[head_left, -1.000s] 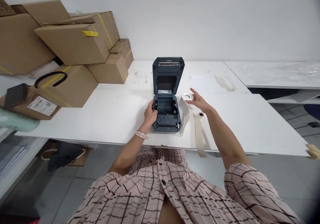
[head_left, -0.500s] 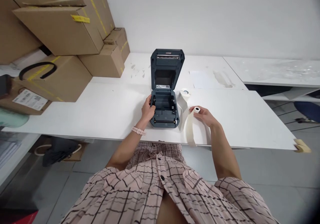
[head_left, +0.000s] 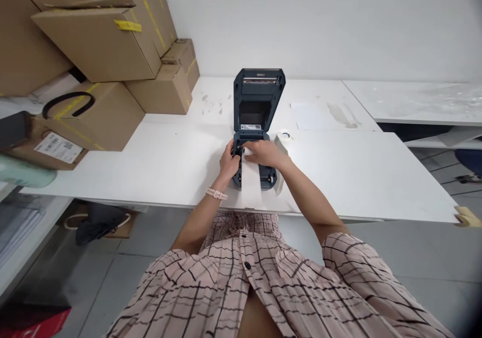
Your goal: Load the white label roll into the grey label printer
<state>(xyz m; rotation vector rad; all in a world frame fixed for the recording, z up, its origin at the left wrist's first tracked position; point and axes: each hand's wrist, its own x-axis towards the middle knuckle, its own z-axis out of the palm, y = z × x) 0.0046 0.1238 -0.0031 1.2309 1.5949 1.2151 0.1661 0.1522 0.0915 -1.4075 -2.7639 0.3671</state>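
Note:
A dark grey label printer stands on the white table with its lid raised. My right hand is closed on a small white paper roll held over the printer's open bay, and a strip of paper trails from it down over the printer's front to the table edge. My left hand grips the printer's left side. A second white roll lies on the table just right of the printer.
Stacked cardboard boxes fill the back left of the table. A black strap lies on one box. A second white table stands at the right. A bag sits on the floor below.
My right hand has carried the small roll from the table at the printer's right to over the open bay, its paper strip trailing along. My left hand has stayed on the printer.

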